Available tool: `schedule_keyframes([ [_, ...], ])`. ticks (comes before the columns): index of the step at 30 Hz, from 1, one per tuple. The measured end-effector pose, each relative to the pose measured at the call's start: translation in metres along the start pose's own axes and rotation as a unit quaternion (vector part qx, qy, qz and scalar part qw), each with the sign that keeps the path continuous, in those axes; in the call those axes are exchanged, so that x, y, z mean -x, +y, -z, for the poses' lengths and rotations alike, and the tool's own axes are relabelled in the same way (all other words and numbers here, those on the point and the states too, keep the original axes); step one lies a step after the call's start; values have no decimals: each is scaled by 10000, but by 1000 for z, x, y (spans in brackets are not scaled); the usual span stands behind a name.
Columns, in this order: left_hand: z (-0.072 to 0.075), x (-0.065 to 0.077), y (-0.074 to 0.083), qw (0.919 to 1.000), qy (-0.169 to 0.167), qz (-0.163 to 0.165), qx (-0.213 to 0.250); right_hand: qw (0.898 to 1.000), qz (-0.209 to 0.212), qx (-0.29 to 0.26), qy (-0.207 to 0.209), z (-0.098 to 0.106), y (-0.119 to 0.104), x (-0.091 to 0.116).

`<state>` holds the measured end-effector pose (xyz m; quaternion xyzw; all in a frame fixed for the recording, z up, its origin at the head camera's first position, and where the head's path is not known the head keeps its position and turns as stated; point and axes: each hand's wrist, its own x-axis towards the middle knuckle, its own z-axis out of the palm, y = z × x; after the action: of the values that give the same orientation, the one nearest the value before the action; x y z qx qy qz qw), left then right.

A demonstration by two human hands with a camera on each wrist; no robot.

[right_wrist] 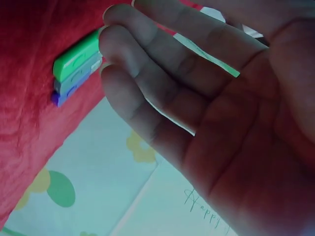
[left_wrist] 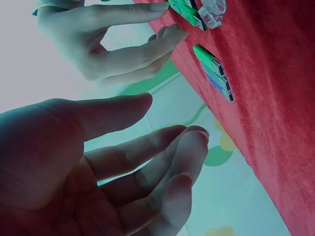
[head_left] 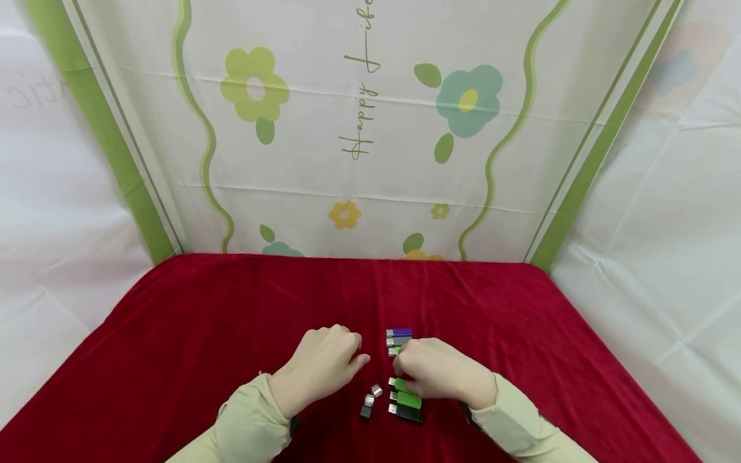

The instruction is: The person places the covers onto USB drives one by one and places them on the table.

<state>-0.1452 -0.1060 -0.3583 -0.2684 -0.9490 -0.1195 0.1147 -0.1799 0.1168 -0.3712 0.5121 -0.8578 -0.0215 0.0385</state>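
Observation:
A person's left hand [head_left: 324, 361] hovers over the cloth left of a column of USB flash drives. In the left wrist view its thumb and loosely bent fingers stand apart with nothing between them. The right hand [head_left: 437, 370] is over the column's middle. Its fingertips are right at a green USB flash drive [head_left: 401, 384], partly hidden under the hand. Below that lie another green drive [head_left: 409, 400] and a black drive [head_left: 408, 413]. Above the hand are a purple drive [head_left: 402, 332], a grey drive [head_left: 399, 342] and a green drive [right_wrist: 76, 58].
Between the hands lie small clear pieces [head_left: 369, 400] and a little black piece [head_left: 366, 412]. A red velvety cloth [head_left: 260, 289] covers the table. White curtains with printed flowers [head_left: 255, 83] enclose it at the back and on both sides.

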Motion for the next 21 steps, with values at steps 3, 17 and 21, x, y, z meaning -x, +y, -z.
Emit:
schedule_keyframes([
  [3, -1, -1, 0, 10000, -52, 18, -17, 10000, 21, 57, 18, -3, -2, -1],
  [17, -2, 0, 1, 9999, 48, -42, -102, 9991, -9, 409, 138, -9, -5, -1],
  [21, -3, 1, 2, 9999, 69, -92, -108, 9984, 5, 516, 220, -12, -5, -2],
])
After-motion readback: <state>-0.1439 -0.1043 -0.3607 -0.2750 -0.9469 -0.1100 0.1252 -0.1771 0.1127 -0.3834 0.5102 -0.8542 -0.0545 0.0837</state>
